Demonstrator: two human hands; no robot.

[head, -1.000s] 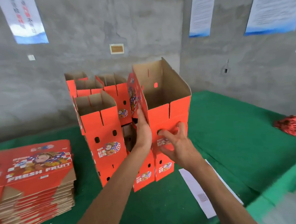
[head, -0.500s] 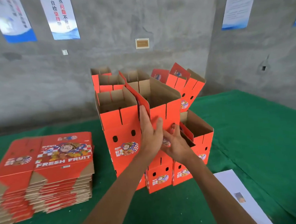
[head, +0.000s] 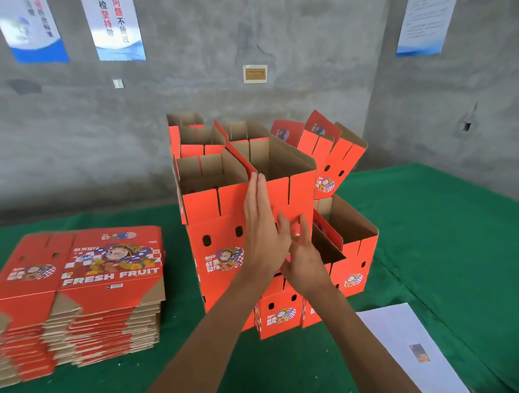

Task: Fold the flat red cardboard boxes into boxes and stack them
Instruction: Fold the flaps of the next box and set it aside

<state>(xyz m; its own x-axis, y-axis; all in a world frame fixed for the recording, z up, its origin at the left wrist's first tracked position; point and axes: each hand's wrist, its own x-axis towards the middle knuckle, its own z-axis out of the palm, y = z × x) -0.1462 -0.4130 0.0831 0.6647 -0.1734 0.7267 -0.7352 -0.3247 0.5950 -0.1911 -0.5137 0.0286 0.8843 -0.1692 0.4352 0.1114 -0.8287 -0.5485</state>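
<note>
A folded red box with its top flaps up stands on the upper tier of a cluster of folded boxes at the middle of the table. My left hand lies flat against its front left corner, fingers straight and pointing up. Just to the right, my right hand touches the lower front of the same box with its fingers spread upward. Another folded box stands against it on the left. A stack of flat red boxes printed FRESH FRUIT lies at the left.
The green table cover stretches to the right. A white sheet of paper lies near the front right. One folded box leans tilted at the back right of the cluster, a lower one sits beside it. The grey wall stands behind.
The box that I held tilted and high has come down upright onto the stack beside the left box. My left hand has flattened on its corner; the view has swung left.
</note>
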